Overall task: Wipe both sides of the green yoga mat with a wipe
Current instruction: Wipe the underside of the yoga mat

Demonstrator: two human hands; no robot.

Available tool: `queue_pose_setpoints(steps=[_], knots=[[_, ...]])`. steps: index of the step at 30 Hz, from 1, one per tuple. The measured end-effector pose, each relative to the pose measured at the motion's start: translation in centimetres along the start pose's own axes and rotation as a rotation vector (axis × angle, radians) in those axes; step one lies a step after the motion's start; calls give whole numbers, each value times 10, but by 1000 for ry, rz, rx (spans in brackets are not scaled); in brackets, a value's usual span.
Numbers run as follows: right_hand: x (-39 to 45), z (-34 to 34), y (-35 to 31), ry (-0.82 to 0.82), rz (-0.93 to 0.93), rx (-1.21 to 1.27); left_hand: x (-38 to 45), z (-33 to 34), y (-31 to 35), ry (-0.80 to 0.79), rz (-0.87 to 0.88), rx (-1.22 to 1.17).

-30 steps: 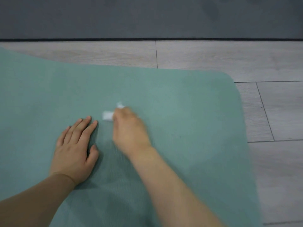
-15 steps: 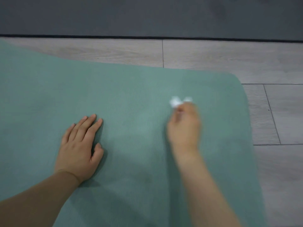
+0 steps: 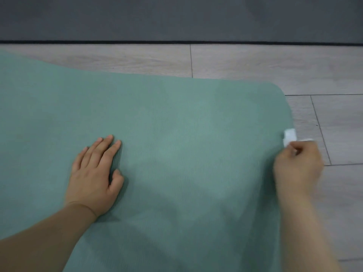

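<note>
Right hand [image 3: 298, 167] swept to green mat [image 3: 176, 134] right edge, fingers pinching white wipe [image 3: 290, 137], left hand [image 3: 94, 177] flat.

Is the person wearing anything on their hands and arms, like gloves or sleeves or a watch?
No. The left hand and the right hand are both bare, with no gloves and no rings that show. Both forearms are bare too: no sleeves reach into the picture, and neither wrist has a watch or bracelet. The right hand looks a bit blurry, so tiny details there are hard to tell.
</note>
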State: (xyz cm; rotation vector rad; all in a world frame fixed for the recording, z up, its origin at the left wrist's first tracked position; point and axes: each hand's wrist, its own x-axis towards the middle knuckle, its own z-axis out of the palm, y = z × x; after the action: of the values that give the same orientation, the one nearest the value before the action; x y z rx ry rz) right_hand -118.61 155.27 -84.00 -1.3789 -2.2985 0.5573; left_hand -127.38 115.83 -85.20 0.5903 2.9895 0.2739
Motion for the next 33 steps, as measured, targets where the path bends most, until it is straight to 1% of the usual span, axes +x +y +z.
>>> queue_pose_setpoints(steps=[1, 2, 3, 4, 5, 6, 7, 8, 9, 10, 13, 14, 15, 17, 18, 19, 20, 21, 22, 25, 26, 27, 28, 29, 30, 31, 33], knots=[[-19, 14, -16, 5, -16, 6, 0, 0, 0, 3, 1, 0], [-46, 30, -38, -10, -102, 43, 0, 0, 0, 6, 4, 0], [-79, 46, -64, -49, -231, 93, 0, 0, 0, 6, 7, 2], [-117, 59, -89, -124, -387, 130, 0, 1, -1, 6, 9, 2], [-158, 67, -112, -237, -574, 135, 0, 1, -1, 5, 12, 1], [-192, 68, -129, -387, -776, 141, -1, 1, -2, 3, 14, -2], [-209, 66, -135, -521, -931, 156, 0, 1, -2, 4, 15, -6], [-207, 63, -132, -588, -998, 172, 0, 2, -2, 4, 17, -3], [-189, 60, -120, -577, -973, 182, -2, 2, -3, 4, 14, 2], [-163, 54, -102, -529, -879, 155, -2, 1, -2, 6, 7, 2], [-66, 12, -27, -299, -429, -19, 0, 0, 0, 9, 1, -7], [-44, -7, -6, -249, -262, -52, 0, 0, 0, 7, 3, -8], [-31, -20, 6, -195, -153, -58, 0, -1, 0, 9, 1, -9], [-32, -18, 9, -100, -47, -38, 0, -1, -1, 5, 2, -7], [-44, -6, -1, -75, -25, -10, 0, 0, -1, 1, 3, -7], [-60, 9, -19, -60, -41, 26, -1, 0, -1, 0, 2, -9], [-81, 27, -39, -64, -101, 69, 0, 0, -1, 4, 0, -10], [-107, 42, -62, -99, -208, 118, 0, 1, -1, 8, 0, -9], [-138, 54, -85, -174, -358, 150, 1, 1, -1, 9, 1, -7], [-223, 60, -134, -559, -896, 142, 0, 1, -3, 13, 14, -19], [-230, 56, -138, -649, -1003, 139, 0, 1, -3, 19, 17, -26], [-221, 56, -134, -705, -1058, 144, -1, 1, -3, 23, 18, -29], [-202, 55, -127, -703, -1066, 138, -1, 2, -2, 26, 16, -29], [-176, 53, -114, -682, -1018, 110, 0, 1, -2, 28, 11, -30], [-148, 50, -94, -639, -919, 62, 0, 1, -1, 25, 7, -31], [-118, 42, -69, -551, -791, 7, 0, 0, -1, 21, 5, -30], [-67, 9, -15, -338, -457, -63, 0, 1, 0, 12, 5, -22]])
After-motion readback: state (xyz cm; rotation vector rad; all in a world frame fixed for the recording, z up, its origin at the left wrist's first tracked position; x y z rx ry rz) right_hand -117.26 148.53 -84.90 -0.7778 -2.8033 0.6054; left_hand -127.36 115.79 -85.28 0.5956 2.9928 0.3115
